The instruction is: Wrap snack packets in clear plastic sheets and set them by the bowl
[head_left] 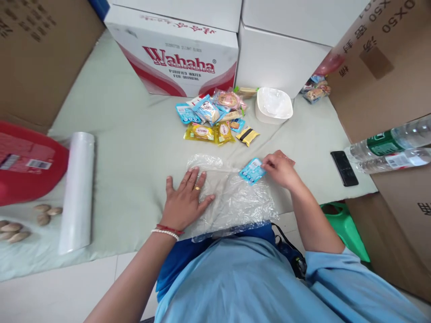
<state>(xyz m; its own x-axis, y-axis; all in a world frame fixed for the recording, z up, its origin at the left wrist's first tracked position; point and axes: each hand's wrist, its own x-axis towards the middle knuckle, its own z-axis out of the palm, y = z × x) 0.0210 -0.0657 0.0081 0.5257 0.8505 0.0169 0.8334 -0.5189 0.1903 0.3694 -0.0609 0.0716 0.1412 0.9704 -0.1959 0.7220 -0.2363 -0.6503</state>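
My left hand [186, 199] lies flat with fingers spread on the left part of a clear plastic bag [232, 202], which is spread over the cloth near the table's front edge. Pinched in my right hand [279, 167] is a small blue snack packet [252, 171], held over the bag's upper right part. Something reddish shows just behind that hand; I cannot make out what it is. Beyond the bag is a pile of wrapped snacks [208, 111], with yellow-green packets [202, 132] and a yellow packet with a black band [248, 135] at its near side.
Behind the pile stand a Wahaha carton [182, 58] and a white bowl [274, 114]. To the right are a black phone [344, 168] and water bottles [384, 144]. A plastic roll [77, 193], a red container [30, 166] and several brown nut-like things [43, 214] lie left.
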